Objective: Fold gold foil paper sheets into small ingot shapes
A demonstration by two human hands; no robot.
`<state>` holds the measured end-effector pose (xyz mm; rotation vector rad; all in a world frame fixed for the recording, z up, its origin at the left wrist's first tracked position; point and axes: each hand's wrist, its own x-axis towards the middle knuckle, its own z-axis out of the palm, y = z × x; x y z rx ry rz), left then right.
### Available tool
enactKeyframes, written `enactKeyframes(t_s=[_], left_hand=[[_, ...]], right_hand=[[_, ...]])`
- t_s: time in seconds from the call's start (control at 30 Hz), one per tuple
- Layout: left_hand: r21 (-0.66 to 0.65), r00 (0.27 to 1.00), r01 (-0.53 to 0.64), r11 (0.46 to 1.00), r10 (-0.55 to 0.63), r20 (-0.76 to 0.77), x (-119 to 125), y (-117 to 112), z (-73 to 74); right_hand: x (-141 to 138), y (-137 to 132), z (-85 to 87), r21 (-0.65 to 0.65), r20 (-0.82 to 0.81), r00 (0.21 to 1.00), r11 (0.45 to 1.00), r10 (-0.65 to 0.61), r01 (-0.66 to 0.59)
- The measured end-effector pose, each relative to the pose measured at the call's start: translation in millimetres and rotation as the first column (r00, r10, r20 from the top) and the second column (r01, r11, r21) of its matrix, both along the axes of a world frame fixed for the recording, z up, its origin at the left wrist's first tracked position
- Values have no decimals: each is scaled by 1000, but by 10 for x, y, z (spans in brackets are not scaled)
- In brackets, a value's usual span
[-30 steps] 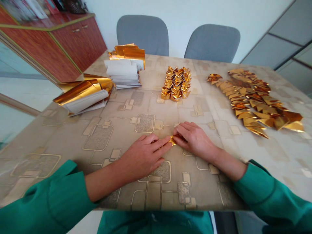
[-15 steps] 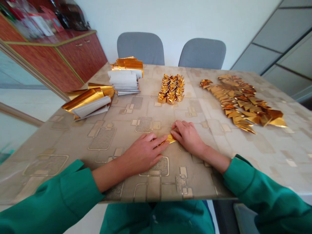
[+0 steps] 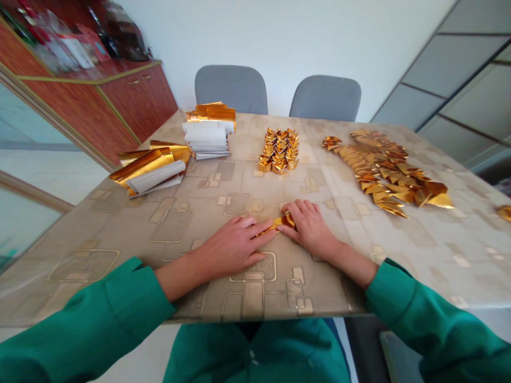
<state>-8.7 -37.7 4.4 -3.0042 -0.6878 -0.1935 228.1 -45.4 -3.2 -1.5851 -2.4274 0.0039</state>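
Gold foil piece (image 3: 282, 223), folded small, sitting mid-surface (image 3: 120, 234) toward the front edge, and both grips are narrow on it: left hand (image 3: 235, 246) pressing its tail end, right hand (image 3: 310, 230) fingertips down over the top. Out toward the far edge, folded gold foil ingots (image 3: 278, 151) packed centre, foil triangles (image 3: 383, 170) fanned right, stacks of foil-backed paper (image 3: 206, 139) left.

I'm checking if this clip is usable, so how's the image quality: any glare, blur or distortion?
Head view: wide-angle distortion bends the table's near edge; the gold foil pieces throw bright glare; the left hand and right hand look sharp, with only soft shadows beneath them.
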Motion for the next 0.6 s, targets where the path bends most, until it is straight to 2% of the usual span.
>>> enactKeyframes(t_s=[0.23, 0.4, 0.6], left_hand=[[-45, 999, 38, 998, -39, -14, -29, 39, 47], [-45, 1000, 21, 999, -21, 8, -13, 2, 54], [-90, 994, 103, 991, -99, 39, -92, 75, 67]], right_hand=[[95, 7, 17, -86, -103, 993, 995, 49, -57], [55, -24, -24, -31, -73, 997, 1000, 0, -2], [111, -31, -42, -40, -84, 996, 998, 35, -38]])
